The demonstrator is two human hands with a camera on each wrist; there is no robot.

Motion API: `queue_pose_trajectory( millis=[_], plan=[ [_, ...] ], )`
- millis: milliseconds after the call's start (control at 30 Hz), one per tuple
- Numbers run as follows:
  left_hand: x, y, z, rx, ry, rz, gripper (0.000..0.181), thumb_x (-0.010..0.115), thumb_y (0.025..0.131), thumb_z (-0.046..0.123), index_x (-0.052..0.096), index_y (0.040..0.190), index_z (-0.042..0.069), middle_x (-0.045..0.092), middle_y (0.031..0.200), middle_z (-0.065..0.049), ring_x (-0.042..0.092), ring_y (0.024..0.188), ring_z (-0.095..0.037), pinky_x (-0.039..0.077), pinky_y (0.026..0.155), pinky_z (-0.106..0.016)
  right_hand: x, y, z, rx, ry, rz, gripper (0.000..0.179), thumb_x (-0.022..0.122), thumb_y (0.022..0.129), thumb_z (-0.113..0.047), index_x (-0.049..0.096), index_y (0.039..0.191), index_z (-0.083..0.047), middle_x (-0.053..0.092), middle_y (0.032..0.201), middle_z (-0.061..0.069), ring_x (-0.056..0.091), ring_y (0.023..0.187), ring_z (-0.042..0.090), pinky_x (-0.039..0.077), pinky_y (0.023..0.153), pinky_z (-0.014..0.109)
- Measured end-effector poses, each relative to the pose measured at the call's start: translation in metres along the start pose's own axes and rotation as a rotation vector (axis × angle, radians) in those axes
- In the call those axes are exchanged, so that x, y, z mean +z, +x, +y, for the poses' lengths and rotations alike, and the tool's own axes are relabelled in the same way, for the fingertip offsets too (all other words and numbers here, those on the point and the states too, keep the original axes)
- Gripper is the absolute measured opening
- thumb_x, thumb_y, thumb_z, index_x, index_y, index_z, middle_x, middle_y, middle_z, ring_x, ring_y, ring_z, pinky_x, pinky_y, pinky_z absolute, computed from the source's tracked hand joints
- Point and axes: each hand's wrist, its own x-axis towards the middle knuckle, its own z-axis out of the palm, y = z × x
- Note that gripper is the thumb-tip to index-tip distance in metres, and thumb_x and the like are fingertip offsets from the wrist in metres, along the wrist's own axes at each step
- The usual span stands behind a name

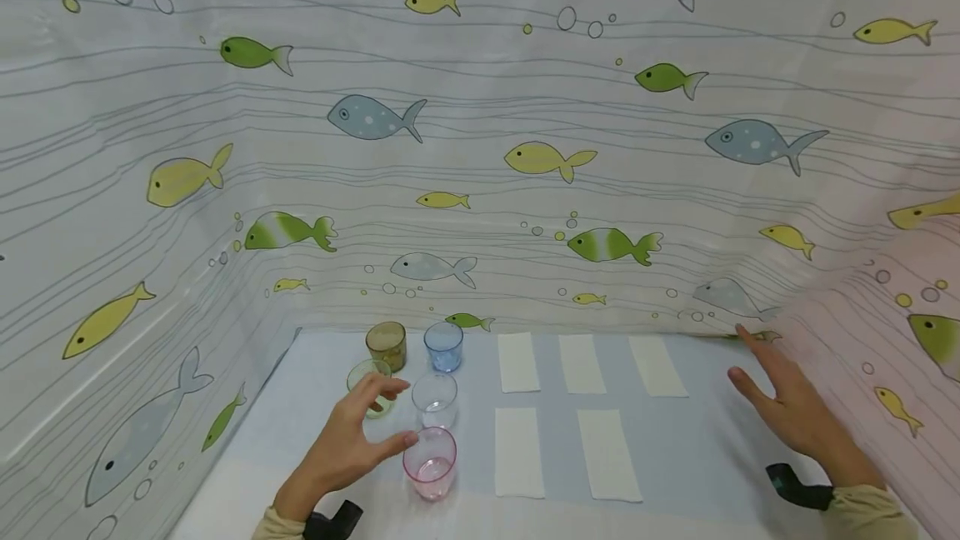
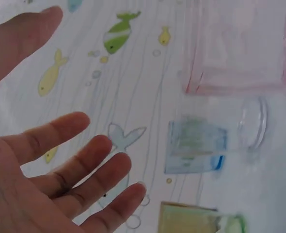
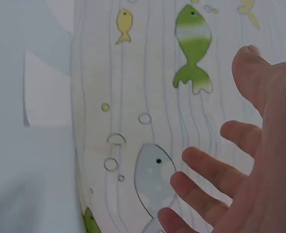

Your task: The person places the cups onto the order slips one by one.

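Observation:
My left hand [image 1: 348, 436] is held over the left part of the table, thumb and fingers apart and nothing between them. Its thumb appears close to the rim of a pink glass [image 1: 431, 473]; whether they touch I cannot tell. Behind that stands a clear glass [image 1: 435, 407], then a blue glass [image 1: 444, 348]. A brown glass [image 1: 386, 348] stands left of the blue one. The green glass [image 1: 360, 371] in front of it is partly hidden by my fingers. My right hand [image 1: 795, 407] hovers over the table's right side, fingers extended, holding nothing.
Several white paper pieces [image 1: 519, 452] lie in two rows on the pale blue tabletop [image 1: 705, 457], right of the glasses. A fish-patterned sheet [image 1: 480, 123] rises behind the table and along both sides. A dark band [image 1: 798, 486] sits at my right wrist.

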Motion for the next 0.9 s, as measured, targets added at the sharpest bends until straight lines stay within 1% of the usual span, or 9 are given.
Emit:
queue_pose_trajectory(
  millis=[67, 133, 233, 367, 467, 533, 667, 767, 900],
  plan=[
    [0.008, -0.004, 0.001, 0.014, -0.065, -0.044, 0.062, 0.094, 0.079, 0.026, 0.064, 0.134, 0.021, 0.064, 0.121, 0.008, 0.063, 0.104, -0.014, 0.06, 0.081, -0.032, 0.011, 0.002, -0.007, 0.025, 0.008, -0.024, 0.078, 0.063, 0.108, -0.029, 0.019, 0.171, -0.02, 0.049, 0.156, 0.032, 0.048, 0.136, 0.057, 0.046, 0.105, 0.069],
    [0.016, -0.008, 0.002, 0.01, -0.112, -0.089, 0.066, 0.094, 0.079, 0.027, 0.062, 0.136, 0.023, 0.064, 0.123, 0.008, 0.064, 0.104, -0.015, 0.06, 0.081, -0.032, 0.024, 0.003, -0.014, 0.044, 0.023, -0.041, 0.08, 0.067, 0.106, -0.03, 0.021, 0.171, -0.021, 0.06, 0.147, 0.025, 0.06, 0.126, 0.045, 0.056, 0.093, 0.049],
    [0.027, -0.014, 0.0, 0.013, -0.154, -0.129, 0.07, 0.095, 0.078, 0.029, 0.061, 0.138, 0.021, 0.066, 0.125, 0.005, 0.067, 0.105, -0.017, 0.062, 0.081, -0.033, 0.045, 0.006, -0.023, 0.063, 0.089, -0.08, 0.082, 0.071, 0.104, -0.032, 0.024, 0.17, -0.022, 0.07, 0.132, 0.016, 0.069, 0.11, 0.019, 0.057, 0.08, 0.027],
    [0.04, -0.021, -0.003, 0.013, -0.199, -0.153, 0.074, 0.096, 0.076, 0.029, 0.061, 0.14, 0.018, 0.069, 0.126, -0.001, 0.068, 0.109, -0.02, 0.062, 0.085, -0.033, 0.069, 0.013, -0.033, 0.078, 0.184, -0.133, 0.083, 0.074, 0.102, -0.031, 0.026, 0.17, -0.023, 0.072, 0.118, 0.007, 0.061, 0.097, -0.004, 0.054, 0.073, 0.022],
    [0.049, -0.024, -0.005, -0.001, -0.241, -0.181, 0.078, 0.097, 0.076, 0.027, 0.059, 0.143, 0.017, 0.071, 0.129, -0.006, 0.069, 0.112, -0.023, 0.062, 0.089, -0.034, 0.081, 0.019, -0.038, 0.073, 0.23, -0.168, 0.085, 0.076, 0.1, -0.028, 0.028, 0.169, -0.023, 0.069, 0.11, 0.002, 0.06, 0.091, -0.001, 0.052, 0.07, 0.022],
    [0.053, -0.025, -0.006, -0.029, -0.28, -0.209, 0.079, 0.096, 0.077, 0.026, 0.057, 0.145, 0.017, 0.071, 0.131, -0.01, 0.071, 0.113, -0.025, 0.061, 0.093, -0.034, 0.087, 0.025, -0.042, 0.057, 0.253, -0.193, 0.086, 0.077, 0.099, -0.027, 0.028, 0.169, -0.022, 0.067, 0.107, 0.001, 0.06, 0.089, 0.002, 0.051, 0.069, 0.023],
    [0.061, -0.027, -0.007, -0.105, -0.372, -0.248, 0.08, 0.095, 0.079, 0.023, 0.054, 0.147, 0.017, 0.072, 0.131, -0.01, 0.073, 0.115, -0.029, 0.061, 0.1, -0.036, 0.099, 0.042, -0.049, 0.009, 0.287, -0.256, 0.086, 0.079, 0.097, -0.027, 0.03, 0.169, -0.023, 0.065, 0.103, -0.001, 0.06, 0.088, 0.005, 0.05, 0.069, 0.023],
    [0.065, -0.03, -0.008, -0.15, -0.427, -0.237, 0.08, 0.096, 0.078, 0.02, 0.053, 0.146, 0.012, 0.072, 0.13, -0.006, 0.072, 0.114, -0.029, 0.06, 0.102, -0.033, 0.11, 0.058, -0.052, -0.015, 0.308, -0.32, 0.087, 0.08, 0.096, -0.029, 0.032, 0.168, -0.024, 0.065, 0.103, -0.001, 0.061, 0.089, 0.007, 0.05, 0.071, 0.023],
    [0.07, -0.033, -0.011, -0.17, -0.474, -0.19, 0.078, 0.098, 0.074, 0.016, 0.056, 0.139, 0.005, 0.073, 0.127, -0.006, 0.071, 0.113, -0.03, 0.059, 0.101, -0.029, 0.127, 0.08, -0.057, -0.028, 0.315, -0.388, 0.088, 0.082, 0.095, -0.03, 0.033, 0.168, -0.026, 0.065, 0.105, 0.0, 0.061, 0.094, 0.012, 0.05, 0.074, 0.024]
  ],
)
